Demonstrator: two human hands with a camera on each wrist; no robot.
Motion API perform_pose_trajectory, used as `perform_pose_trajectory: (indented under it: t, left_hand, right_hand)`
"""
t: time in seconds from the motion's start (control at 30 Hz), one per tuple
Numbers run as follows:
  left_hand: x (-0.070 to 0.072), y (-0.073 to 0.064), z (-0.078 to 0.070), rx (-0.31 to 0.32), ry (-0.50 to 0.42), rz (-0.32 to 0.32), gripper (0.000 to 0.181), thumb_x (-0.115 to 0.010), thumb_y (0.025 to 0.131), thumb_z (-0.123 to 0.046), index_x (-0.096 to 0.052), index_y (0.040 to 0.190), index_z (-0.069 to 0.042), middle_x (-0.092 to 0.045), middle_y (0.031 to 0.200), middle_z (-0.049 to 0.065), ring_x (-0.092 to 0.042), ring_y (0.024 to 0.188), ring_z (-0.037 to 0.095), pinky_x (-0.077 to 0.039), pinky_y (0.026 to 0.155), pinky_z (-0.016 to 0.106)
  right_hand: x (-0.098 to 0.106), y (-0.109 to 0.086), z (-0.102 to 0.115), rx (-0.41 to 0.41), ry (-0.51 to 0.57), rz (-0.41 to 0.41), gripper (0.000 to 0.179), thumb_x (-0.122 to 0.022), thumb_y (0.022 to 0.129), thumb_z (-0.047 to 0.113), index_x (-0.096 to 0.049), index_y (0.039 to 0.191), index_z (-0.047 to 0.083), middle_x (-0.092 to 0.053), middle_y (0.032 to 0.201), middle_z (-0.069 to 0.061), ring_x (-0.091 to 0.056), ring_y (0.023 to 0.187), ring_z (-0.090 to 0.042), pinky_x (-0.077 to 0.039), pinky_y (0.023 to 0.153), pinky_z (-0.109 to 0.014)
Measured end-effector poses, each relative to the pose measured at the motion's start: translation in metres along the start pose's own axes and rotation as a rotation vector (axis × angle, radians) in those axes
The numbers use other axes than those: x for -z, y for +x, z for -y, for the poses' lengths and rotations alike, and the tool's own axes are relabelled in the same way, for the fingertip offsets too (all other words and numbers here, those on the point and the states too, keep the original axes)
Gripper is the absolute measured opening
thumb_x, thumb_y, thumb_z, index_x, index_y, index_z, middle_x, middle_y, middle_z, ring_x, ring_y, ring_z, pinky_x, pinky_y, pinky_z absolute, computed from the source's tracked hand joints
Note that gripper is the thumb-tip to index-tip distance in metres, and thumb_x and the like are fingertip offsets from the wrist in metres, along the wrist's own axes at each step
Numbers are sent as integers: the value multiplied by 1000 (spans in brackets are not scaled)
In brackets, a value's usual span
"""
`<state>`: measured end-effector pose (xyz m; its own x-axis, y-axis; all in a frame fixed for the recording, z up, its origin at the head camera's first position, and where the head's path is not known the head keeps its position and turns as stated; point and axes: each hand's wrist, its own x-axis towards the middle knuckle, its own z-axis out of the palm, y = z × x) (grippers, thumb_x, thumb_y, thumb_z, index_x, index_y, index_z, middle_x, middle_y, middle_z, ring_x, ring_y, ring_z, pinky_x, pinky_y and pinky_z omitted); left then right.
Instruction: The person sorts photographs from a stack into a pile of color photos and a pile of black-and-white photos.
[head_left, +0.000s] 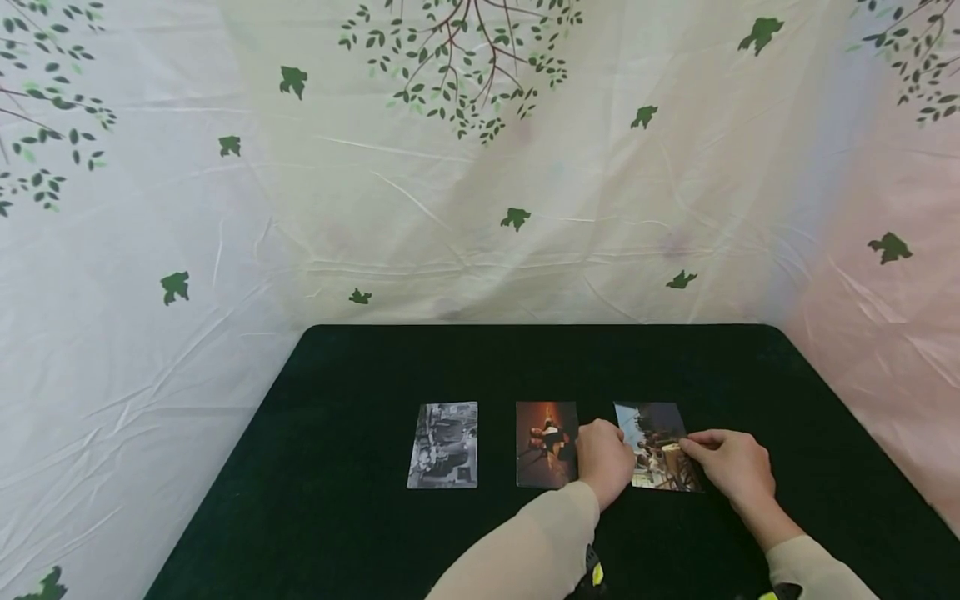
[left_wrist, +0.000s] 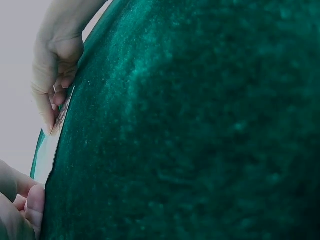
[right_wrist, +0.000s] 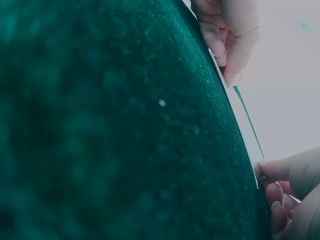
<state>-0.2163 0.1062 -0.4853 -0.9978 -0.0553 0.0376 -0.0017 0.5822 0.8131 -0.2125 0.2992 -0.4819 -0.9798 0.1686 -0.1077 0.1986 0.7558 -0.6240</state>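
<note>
Three photo cards lie in a row on the dark green table (head_left: 360,467): a grey one (head_left: 443,445), an orange-brown one (head_left: 545,443) and a bluish one (head_left: 654,442) on the right. My left hand (head_left: 609,460) has curled fingers at the left edge of the right-hand card (left_wrist: 49,150). My right hand (head_left: 718,454) pinches that card's right edge (right_wrist: 246,120). In the left wrist view my left hand (left_wrist: 27,207) sits at the bottom left and the right hand (left_wrist: 55,70) at the top. The card lies flat or nearly flat on the felt.
A white cloth backdrop (head_left: 480,183) printed with green leaves and branches hangs behind and beside the table. The table's rounded far edge (head_left: 540,327) runs across the middle of the head view. Bare felt lies on both sides of the cards.
</note>
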Motion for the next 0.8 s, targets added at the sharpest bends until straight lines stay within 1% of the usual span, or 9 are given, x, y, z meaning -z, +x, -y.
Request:
perform_pose_trajectory:
  t: [0.13, 0.3, 0.57, 0.8]
  left_hand:
    - [-1, 0, 1, -14, -1, 2, 49, -63, 86, -6, -42, 43, -13, -22, 42, -7, -18, 40, 10, -18, 40, 29]
    - [-3, 1, 3, -26, 19, -2, 50, -63, 86, -7, -40, 43, -13, -21, 43, -7, -15, 40, 10, -17, 41, 28]
    - [-3, 0, 1, -8, 12, -13, 48, -64, 86, -7, -44, 43, -13, -24, 42, -6, -21, 41, 11, -19, 42, 29]
    - [-2, -1, 0, -6, 21, -9, 49, -64, 86, -7, -41, 43, -13, -20, 44, -7, -17, 42, 12, -18, 42, 29]
  right_hand:
    - [2, 1, 0, -18, -1, 20, 51, -64, 87, 53, -71, 110, 8, -60, 119, -24, -55, 90, -28, -37, 60, -35]
    - [2, 2, 0, -21, -12, 25, 51, -64, 86, 54, -72, 109, 8, -60, 118, -24, -54, 88, -27, -37, 59, -35]
    - [1, 3, 0, -23, -22, 9, 49, -66, 85, 53, -73, 106, 9, -62, 115, -22, -54, 85, -26, -37, 58, -34]
    - [2, 3, 1, -34, -23, 23, 51, -65, 86, 53, -72, 108, 8, -61, 116, -23, -54, 86, -27, -37, 59, -35]
